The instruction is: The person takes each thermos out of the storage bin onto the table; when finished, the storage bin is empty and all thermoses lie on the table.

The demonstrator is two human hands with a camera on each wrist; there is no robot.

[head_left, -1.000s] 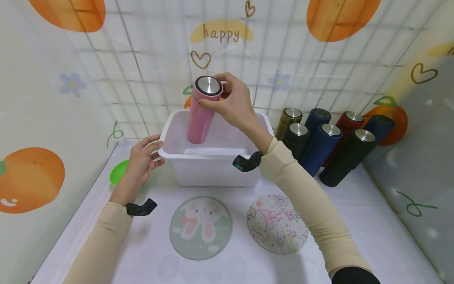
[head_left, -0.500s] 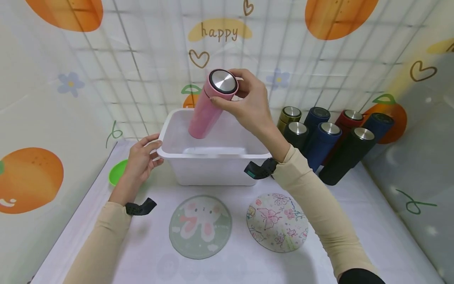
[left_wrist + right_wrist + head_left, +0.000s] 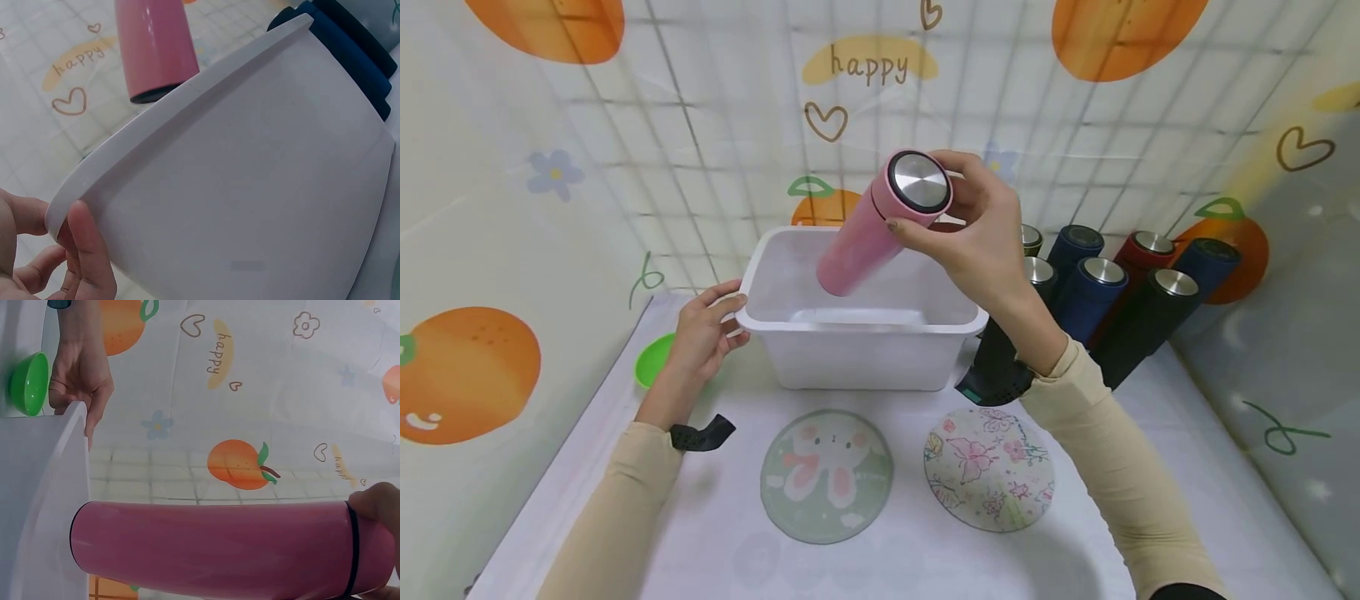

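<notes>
My right hand (image 3: 981,229) grips a pink thermos bottle (image 3: 868,229) around its lid end, thumb on the near side. The bottle tilts, its steel-topped lid up to the right and its base down to the left over the white plastic bin (image 3: 865,360). In the left wrist view the base of the pink thermos (image 3: 156,56) shows just above the bin's rim. My left hand (image 3: 707,329) pinches the left end of that rim between thumb and fingers; the left wrist view shows the fingers (image 3: 90,250) under the lip. No bottle is visible inside the bin.
Several thermos bottles in blue, red, black and olive, including a dark one (image 3: 1138,333), stand right of the bin. A green bowl (image 3: 651,360) sits behind my left wrist. A rabbit mat (image 3: 827,521) and a butterfly mat (image 3: 988,471) lie in front.
My right hand has moved right, carrying the pink thermos, which now leans further over with its lid to the right. The left hand has stayed on the bin's rim.
</notes>
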